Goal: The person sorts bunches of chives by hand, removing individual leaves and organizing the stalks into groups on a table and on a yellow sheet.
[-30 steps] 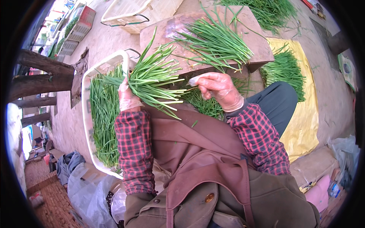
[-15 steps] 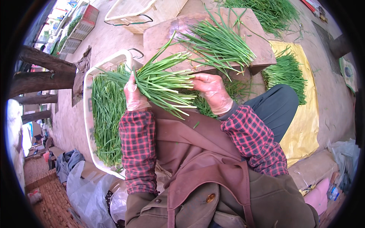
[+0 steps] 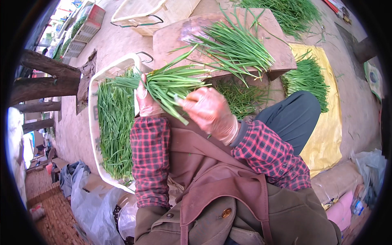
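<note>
My left hand (image 3: 147, 100), in a clear thin glove, is closed round a bunch of garlic chives (image 3: 173, 80) above my lap. The leaves stick out past it to the left and the pale cut ends fan out to the right. At those cut ends is my right hand (image 3: 213, 115), gloved too, with its fingers curled in against the lower stems. Beyond the hands, a loose heap of chives (image 3: 241, 47) lies on a low board table (image 3: 175, 43). On my left stands a white plastic crate (image 3: 94, 134) packed with chives (image 3: 116, 122).
More chives (image 3: 306, 77) lie on a yellow sheet (image 3: 322, 143) by my right knee. Loose scraps (image 3: 241, 98) litter the ground below the table. An off-white crate (image 3: 143, 12) stands beyond it, near another chive pile (image 3: 286, 16). Wooden posts (image 3: 49, 77) rise at far left.
My right hand has moved down and left, from the tips of the cut ends onto the lower stems. The fanned stems are bunched closer together. My left hand keeps its hold.
</note>
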Motion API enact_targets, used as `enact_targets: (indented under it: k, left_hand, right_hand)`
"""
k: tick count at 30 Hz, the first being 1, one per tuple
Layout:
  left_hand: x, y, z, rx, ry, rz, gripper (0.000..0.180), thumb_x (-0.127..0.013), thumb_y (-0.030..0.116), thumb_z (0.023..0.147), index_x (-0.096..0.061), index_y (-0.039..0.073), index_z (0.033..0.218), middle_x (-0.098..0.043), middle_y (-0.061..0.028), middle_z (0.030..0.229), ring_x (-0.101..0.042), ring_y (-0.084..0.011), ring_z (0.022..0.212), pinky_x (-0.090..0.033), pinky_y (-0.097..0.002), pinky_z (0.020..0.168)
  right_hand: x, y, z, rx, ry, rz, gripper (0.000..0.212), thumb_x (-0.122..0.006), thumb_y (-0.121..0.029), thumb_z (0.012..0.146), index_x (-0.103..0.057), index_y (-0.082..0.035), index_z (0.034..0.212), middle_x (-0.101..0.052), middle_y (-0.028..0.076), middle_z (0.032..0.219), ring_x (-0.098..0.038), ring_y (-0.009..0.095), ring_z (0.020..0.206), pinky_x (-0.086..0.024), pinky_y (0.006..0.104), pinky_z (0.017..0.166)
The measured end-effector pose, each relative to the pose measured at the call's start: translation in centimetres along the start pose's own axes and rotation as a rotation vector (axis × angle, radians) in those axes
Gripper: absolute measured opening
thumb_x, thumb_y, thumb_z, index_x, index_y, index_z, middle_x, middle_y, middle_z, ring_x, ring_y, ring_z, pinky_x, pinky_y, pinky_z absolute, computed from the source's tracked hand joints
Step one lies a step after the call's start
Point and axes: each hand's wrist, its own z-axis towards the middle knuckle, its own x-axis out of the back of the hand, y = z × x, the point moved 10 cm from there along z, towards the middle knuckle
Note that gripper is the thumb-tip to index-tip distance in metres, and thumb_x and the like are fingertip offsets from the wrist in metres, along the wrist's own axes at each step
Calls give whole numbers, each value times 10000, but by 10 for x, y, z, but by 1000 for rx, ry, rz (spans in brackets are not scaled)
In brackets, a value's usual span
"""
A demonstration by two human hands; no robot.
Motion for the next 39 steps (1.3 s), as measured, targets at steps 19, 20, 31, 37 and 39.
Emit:
enact_targets:
  k: [19,20,31,37,39]
  left_hand:
    - [-22,2,7,162,-101,-466,323,-535,379,1025,-591,158,796,-561,33,649,-551,-128,663,-490,-309,579]
    - [-13,6,12,92,-73,-408,325,-540,382,1022,-588,153,797,-562,32,650,-565,-136,668,-497,-309,571]
    - [-22,15,5,17,-58,-328,300,-594,456,988,-568,194,845,-564,44,668,-567,-135,667,-526,-295,645]
    - [-50,21,-8,5,-186,-328,308,-537,419,1025,-567,156,869,-546,17,666,-533,-159,629,-495,-310,612]
    - [-49,18,-5,5,-147,-318,307,-557,426,1012,-553,166,848,-508,12,641,-452,-154,586,-419,-307,560]
  right_hand:
    - [10,32,-23,-584,26,733,147,-618,25,925,-703,46,1043,-704,95,922,-669,162,826,-544,281,770]
    - [11,40,-27,-565,82,685,150,-617,25,912,-702,14,1036,-684,74,855,-645,118,756,-523,251,680]
    - [7,20,2,-426,-5,290,249,-697,-35,889,-695,11,1133,-692,146,969,-679,215,787,-534,299,707]
    - [-23,42,3,-462,-9,306,269,-711,-108,881,-698,7,1123,-710,176,977,-697,310,887,-543,359,787]
    - [-32,45,3,-476,-45,301,292,-730,-135,866,-699,13,1116,-713,175,974,-700,296,840,-541,357,746]
